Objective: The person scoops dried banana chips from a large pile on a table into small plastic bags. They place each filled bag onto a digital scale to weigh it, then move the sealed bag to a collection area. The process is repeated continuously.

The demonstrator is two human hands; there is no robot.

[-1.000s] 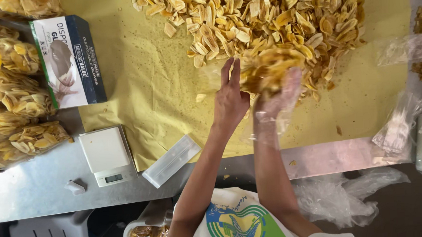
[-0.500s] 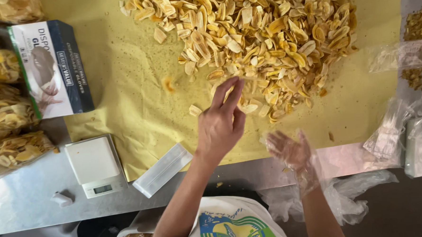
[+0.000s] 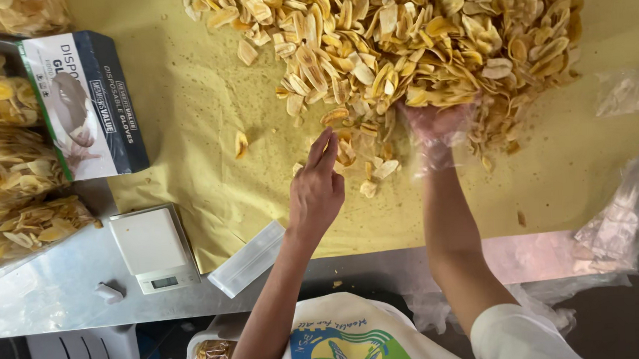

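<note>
Fingers of the right hand (image 3: 438, 128) (in a clear glove) dig into the chip pile (image 3: 414, 46) at upper centre, grip hidden; left hand (image 3: 316, 187) hovers open beside it.

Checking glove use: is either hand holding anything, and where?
Right hand, in a clear glove, digs into the chip pile; its grip is hidden. Left hand holds nothing.

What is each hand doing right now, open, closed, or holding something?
Left hand: bare, fingers straight, holding nothing, near loose chips.
Right hand: in a clear glove, buried in the chip pile; grip cannot be told.
</note>
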